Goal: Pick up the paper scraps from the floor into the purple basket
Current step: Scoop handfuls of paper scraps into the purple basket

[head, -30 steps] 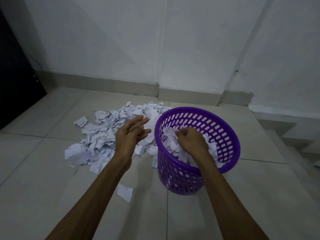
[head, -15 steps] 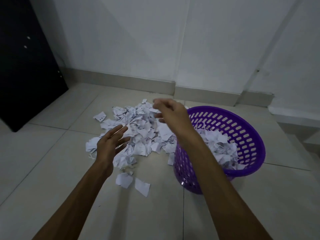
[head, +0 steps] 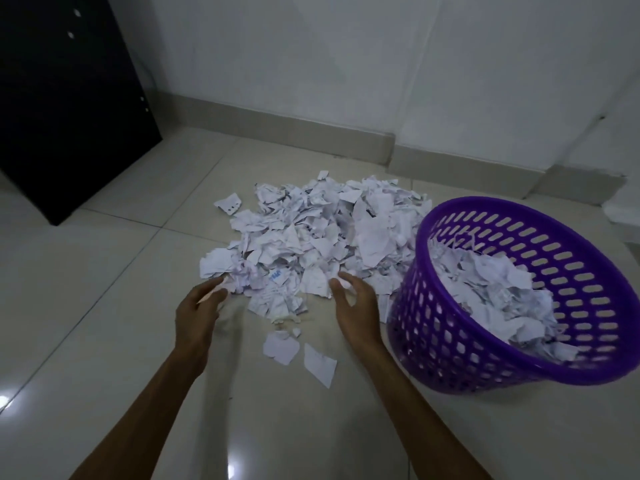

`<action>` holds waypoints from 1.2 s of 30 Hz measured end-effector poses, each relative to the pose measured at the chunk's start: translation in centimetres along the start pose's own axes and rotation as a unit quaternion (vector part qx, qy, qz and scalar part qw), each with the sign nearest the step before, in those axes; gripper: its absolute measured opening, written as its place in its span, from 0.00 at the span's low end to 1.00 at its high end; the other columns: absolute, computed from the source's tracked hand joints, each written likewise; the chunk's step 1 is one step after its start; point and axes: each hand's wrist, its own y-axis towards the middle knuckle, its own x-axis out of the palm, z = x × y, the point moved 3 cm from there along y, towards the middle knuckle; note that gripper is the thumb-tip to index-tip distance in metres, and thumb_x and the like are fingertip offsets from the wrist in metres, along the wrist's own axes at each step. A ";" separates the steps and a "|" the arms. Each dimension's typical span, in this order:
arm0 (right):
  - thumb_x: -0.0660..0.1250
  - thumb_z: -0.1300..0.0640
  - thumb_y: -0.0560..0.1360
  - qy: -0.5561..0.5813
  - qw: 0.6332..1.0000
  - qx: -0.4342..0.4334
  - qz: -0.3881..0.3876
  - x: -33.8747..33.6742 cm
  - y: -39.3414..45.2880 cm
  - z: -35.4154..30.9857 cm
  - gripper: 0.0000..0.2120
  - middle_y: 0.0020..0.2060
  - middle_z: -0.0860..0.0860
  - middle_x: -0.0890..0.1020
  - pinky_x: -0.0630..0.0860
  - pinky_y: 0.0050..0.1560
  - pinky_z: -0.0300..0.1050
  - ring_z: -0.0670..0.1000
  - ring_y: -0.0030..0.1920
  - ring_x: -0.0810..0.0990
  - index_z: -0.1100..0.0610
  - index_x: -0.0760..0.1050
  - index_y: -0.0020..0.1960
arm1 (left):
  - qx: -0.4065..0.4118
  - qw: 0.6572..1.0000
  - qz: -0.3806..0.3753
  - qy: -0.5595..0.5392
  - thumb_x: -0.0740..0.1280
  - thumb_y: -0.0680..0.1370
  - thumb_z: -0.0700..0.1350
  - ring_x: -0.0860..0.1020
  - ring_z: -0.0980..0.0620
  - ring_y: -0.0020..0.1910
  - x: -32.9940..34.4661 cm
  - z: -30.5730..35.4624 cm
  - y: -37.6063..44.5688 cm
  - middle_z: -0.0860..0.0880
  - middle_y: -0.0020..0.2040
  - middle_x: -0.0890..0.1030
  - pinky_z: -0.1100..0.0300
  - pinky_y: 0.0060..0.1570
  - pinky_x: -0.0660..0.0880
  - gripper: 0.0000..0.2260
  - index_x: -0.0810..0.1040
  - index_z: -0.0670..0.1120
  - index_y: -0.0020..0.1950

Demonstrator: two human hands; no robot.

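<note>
Two hands: both low over the near edge of the scrap pile, palms facing each other, a clump of the pile between them.
Black cabinet: tall dark panel w/ small pale dots [head: 65,98], far left against the wall, well apart from the work.
Left hand [head: 199,315]: fingers loosely spread, tips touching the pile's near-left edge; holds nothing I can make out.
Scrap pile: heap of torn white paper scraps, some w/ print [head: 311,237], lies on the floor just ahead of both hands; spreads left-right, its right edge meets the basket wall.
Loose bits: two larger white torn pieces [head: 299,355] + small crumbs, nearer the person than the pile, between the forearms.
Right hand [head: 356,306]: fingers half-curled, not closed, at the pile's near-right edge; empty as far as seen.
Key relation: scraps lie fwd of and between the hands; basket sits right of the right hand, so that hand is nearer the drop.
Basket: round purple plastic basket w/ slotted walls [head: 585,306], on the floor at right, already holding plenty of scraps.
Floor: glossy pale tiles [head: 86,306], grey grout lines, light glare.
Room: white walls, grey skirting, dim corner.
</note>
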 end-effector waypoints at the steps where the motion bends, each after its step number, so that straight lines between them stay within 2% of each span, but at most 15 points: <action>1: 0.65 0.42 0.78 -0.014 1.000 -0.007 0.027 0.3 0.6 0.5 0.17 0.65 0.49 0.76 0.71 0.67 0.50 0.50 0.67 0.72 0.49 0.78 0.63 | 0.010 1.000 -0.002 0.015 0.67 0.78 0.41 0.77 0.53 0.56 -0.2 -0.2 0.9 0.50 0.61 0.79 0.58 0.54 0.73 0.11 0.80 0.53 0.57; 3: 0.65 0.41 0.77 -0.032 0.998 -0.013 0.058 0.6 1.6 1.0 0.19 0.69 0.51 0.72 0.68 0.70 0.53 0.51 0.71 0.68 0.47 0.77 0.64 | 0.035 0.998 -0.007 0.048 0.68 0.77 0.42 0.77 0.53 0.54 -0.3 -0.1 2.4 0.50 0.60 0.79 0.61 0.51 0.73 0.10 0.80 0.53 0.57; 5: 0.64 0.40 0.78 -0.039 0.998 -0.015 0.055 1.4 2.8 1.0 0.19 0.72 0.52 0.69 0.66 0.72 0.53 0.51 0.73 0.65 0.46 0.76 0.66 | 0.072 0.993 -0.013 0.092 0.69 0.77 0.44 0.76 0.52 0.57 -0.1 -0.2 4.2 0.51 0.61 0.79 0.61 0.52 0.72 0.11 0.80 0.53 0.59; 8: 0.58 0.33 0.76 -0.011 0.999 -0.025 0.024 3.4 4.0 0.7 0.25 0.73 0.52 0.66 0.66 0.72 0.54 0.50 0.73 0.63 0.43 0.74 0.68 | 0.138 0.978 -0.053 0.146 0.70 0.77 0.48 0.72 0.52 0.65 1.1 0.1 6.9 0.52 0.66 0.76 0.52 0.66 0.70 0.13 0.80 0.54 0.62; 9: 0.57 0.34 0.77 -0.012 0.999 -0.034 0.011 4.1 4.2 0.5 0.25 0.73 0.51 0.66 0.65 0.73 0.53 0.50 0.74 0.62 0.43 0.73 0.69 | 0.158 0.971 -0.076 0.162 0.69 0.77 0.51 0.70 0.52 0.69 1.9 0.3 7.4 0.50 0.69 0.74 0.48 0.69 0.67 0.14 0.79 0.54 0.63; 11: 0.55 0.37 0.79 -0.024 0.998 -0.049 -0.023 5.5 4.5 0.2 0.24 0.75 0.51 0.63 0.61 0.75 0.50 0.49 0.75 0.59 0.43 0.69 0.72 | 0.180 0.959 -0.119 0.186 0.67 0.78 0.54 0.65 0.53 0.73 4.0 0.9 7.9 0.50 0.73 0.70 0.46 0.73 0.61 0.17 0.77 0.55 0.66; 15: 0.47 0.34 0.79 -0.074 0.993 -0.069 -0.066 7.7 4.8 0.4 0.28 0.78 0.51 0.59 0.56 0.77 0.53 0.50 0.77 0.56 0.41 0.64 0.76 | 0.244 0.908 -0.191 0.284 0.58 0.76 0.61 0.57 0.52 0.77 8.8 2.2 7.6 0.50 0.78 0.62 0.49 0.75 0.52 0.26 0.69 0.56 0.73; 17: 0.44 0.35 0.79 -0.064 0.993 -0.072 -0.067 7.8 4.8 0.8 0.29 0.77 0.50 0.61 0.56 0.77 0.52 0.49 0.77 0.57 0.43 0.64 0.75 | 0.251 0.879 -0.219 0.341 0.54 0.76 0.64 0.53 0.50 0.78 10.4 1.9 7.7 0.49 0.79 0.57 0.47 0.76 0.49 0.28 0.65 0.56 0.75; 19: 0.46 0.39 0.81 -0.039 0.995 -0.066 -0.066 7.5 4.5 1.2 0.27 0.76 0.51 0.64 0.56 0.77 0.51 0.47 0.76 0.59 0.48 0.65 0.75 | 0.236 0.861 -0.236 0.385 0.52 0.75 0.65 0.51 0.48 0.79 11.2 1.1 7.8 0.48 0.80 0.54 0.45 0.76 0.48 0.30 0.63 0.56 0.76; 21: 0.47 0.41 0.81 -0.029 0.995 -0.050 -0.075 7.2 4.1 1.8 0.28 0.75 0.51 0.66 0.57 0.77 0.49 0.47 0.75 0.61 0.53 0.65 0.76 | 0.235 0.850 -0.235 0.407 0.51 0.75 0.66 0.52 0.47 0.79 11.3 0.3 7.7 0.47 0.80 0.54 0.45 0.76 0.49 0.32 0.63 0.55 0.77; 23: 0.47 0.39 0.81 -0.023 0.995 -0.042 -0.090 6.8 3.8 2.2 0.30 0.75 0.50 0.67 0.57 0.77 0.47 0.46 0.75 0.63 0.55 0.64 0.76 | 0.249 0.840 -0.236 0.420 0.50 0.76 0.65 0.54 0.47 0.78 11.0 -0.5 7.3 0.47 0.79 0.56 0.48 0.75 0.50 0.31 0.64 0.55 0.76; 28: 0.48 0.38 0.81 -0.028 0.993 -0.072 -0.087 6.0 2.6 3.4 0.29 0.71 0.49 0.72 0.61 0.74 0.43 0.44 0.71 0.68 0.54 0.68 0.73 | 0.266 0.826 -0.247 0.431 0.50 0.78 0.64 0.65 0.47 0.72 9.3 -2.0 6.0 0.47 0.73 0.68 0.51 0.69 0.64 0.29 0.72 0.52 0.71; 32: 0.46 0.36 0.80 -0.031 0.992 -0.091 -0.080 5.1 0.8 3.9 0.30 0.68 0.44 0.73 0.61 0.72 0.35 0.40 0.69 0.69 0.53 0.70 0.71 | 0.268 0.810 -0.281 0.439 0.47 0.78 0.65 0.68 0.49 0.69 7.8 -2.5 4.8 0.49 0.70 0.72 0.50 0.67 0.67 0.29 0.74 0.53 0.69; 34: 0.47 0.39 0.81 -0.030 0.992 -0.090 -0.080 4.5 0.1 4.0 0.27 0.66 0.44 0.74 0.61 0.71 0.34 0.40 0.68 0.70 0.52 0.72 0.70 | 0.269 0.806 -0.290 0.441 0.46 0.78 0.65 0.69 0.49 0.67 7.4 -2.6 3.9 0.49 0.68 0.73 0.52 0.66 0.67 0.29 0.75 0.53 0.68; 36: 0.49 0.46 0.83 -0.031 0.992 -0.091 -0.085 3.9 -1.0 4.1 0.19 0.65 0.44 0.75 0.62 0.70 0.32 0.40 0.67 0.71 0.49 0.71 0.68 | 0.280 0.800 -0.294 0.442 0.47 0.79 0.63 0.71 0.50 0.65 7.1 -2.6 2.4 0.49 0.66 0.74 0.56 0.63 0.67 0.28 0.76 0.52 0.67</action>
